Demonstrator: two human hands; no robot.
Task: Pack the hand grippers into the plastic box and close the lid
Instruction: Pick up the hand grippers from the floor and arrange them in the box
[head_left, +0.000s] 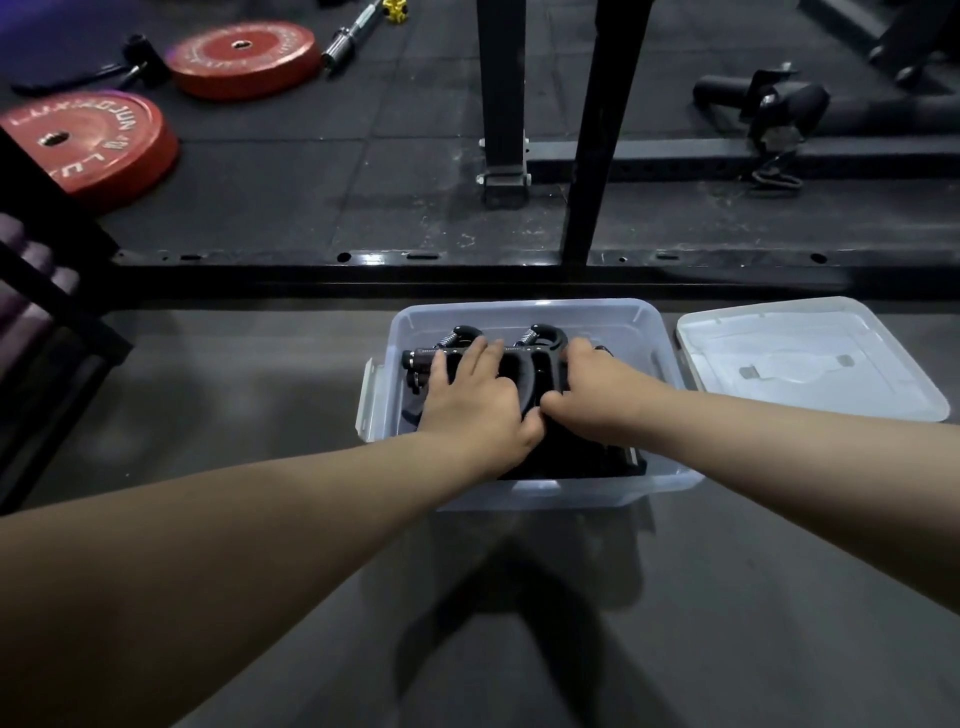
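Grippers (519, 358), black with coil springs, lie packed inside the clear box (524, 312) on a grey floor, with the left hand (475, 397) pressing flat on them, fingers spread, and the right hand (587, 395) curled over their right end, though whether it grips cannot be told. The lid (810, 358) lies off, upturned, just right of the box, and the floor to the left and in front is open. A black rail (363, 275) runs close behind the box, and beyond it two red plates (88, 140) carry pale lettering, too distorted to read surely.
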